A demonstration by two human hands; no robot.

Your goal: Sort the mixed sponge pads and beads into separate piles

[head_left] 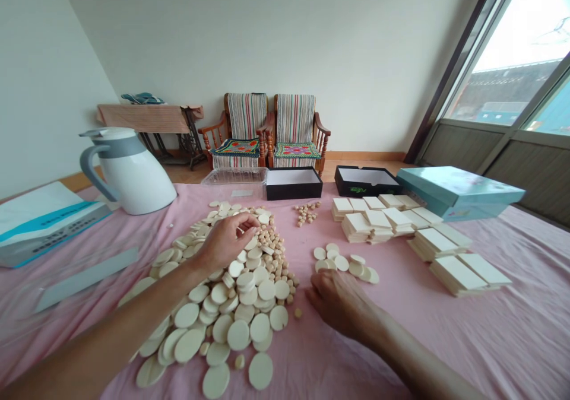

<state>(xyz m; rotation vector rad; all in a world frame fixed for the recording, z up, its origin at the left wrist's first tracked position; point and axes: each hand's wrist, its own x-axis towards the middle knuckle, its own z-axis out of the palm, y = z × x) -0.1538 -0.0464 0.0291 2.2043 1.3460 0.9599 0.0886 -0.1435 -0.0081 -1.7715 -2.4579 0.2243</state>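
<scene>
My left hand (229, 240) is over a big pile of round wooden discs (238, 335), its fingers curled toward the thumb. Whatever lies between those fingertips is hidden. Small wooden beads (276, 254) are heaped along the pile's right side, close to that hand. Low on the cloth, my right hand (338, 302) is closed with its back toward me and its fingertips out of sight. It touches or nearly touches a small group of wooden discs (341, 263). A single bead (298, 313) lies to its left.
Stacked wooden squares (458, 272) fill the right side of the pink cloth (499, 352). Behind are two black boxes (294, 191) (367, 186), a clear plastic tray (234, 177) and a light-blue box (463, 192). A white jug (138, 174) stands left. More beads (306, 213) lie mid-table.
</scene>
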